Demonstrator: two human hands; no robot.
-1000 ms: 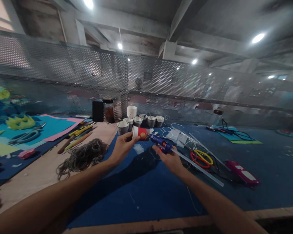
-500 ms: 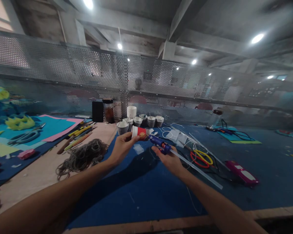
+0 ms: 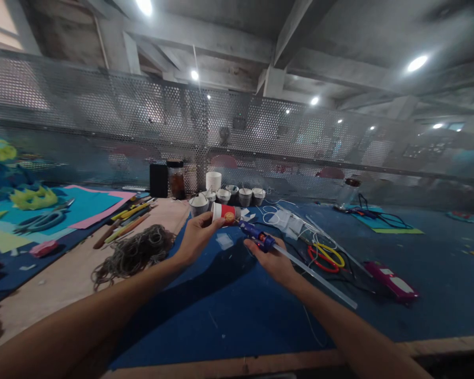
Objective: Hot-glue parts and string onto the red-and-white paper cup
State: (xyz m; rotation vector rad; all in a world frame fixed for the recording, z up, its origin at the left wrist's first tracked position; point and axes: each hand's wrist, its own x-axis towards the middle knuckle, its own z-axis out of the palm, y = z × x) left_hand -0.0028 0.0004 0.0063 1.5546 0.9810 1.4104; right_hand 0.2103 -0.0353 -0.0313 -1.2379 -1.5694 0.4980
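Left hand (image 3: 199,234): grasping the red-and-white paper cup (image 3: 224,211) at its white end, thumb on the near side, fingers partly hidden behind.
Paper cup position: held above the blue table surface (image 3: 205,326), in front of the row of grey-sided cups (image 3: 245,198); turned on its side, white end to the left, greyish end to the right; round gold emblem on the red band.
Right hand (image 3: 274,259): wrapped around the blue hot glue gun (image 3: 253,230); the trigger finger cannot be made out.
Glue gun nozzle: directed up and left at the greyish end of the cup, just beside it; whether the two touch cannot be told.
Glue stick (image 3: 319,278): long, translucent, projecting from the rear of the gun over the right wrist.
Cup row: grey-sided with pale rims, upright; a stack of white cups (image 3: 213,181) stands behind.
Left of the row: lidded jar with dark contents (image 3: 176,181), beside an upright black box (image 3: 158,180).
Left work area: tangled grey cord (image 3: 138,255) on a tan board (image 3: 59,287); scissors (image 3: 43,218) on coloured paper sheets beyond.
Right work area: red and yellow loop handles (image 3: 327,257) near the right forearm; magenta case (image 3: 393,282) farther right.
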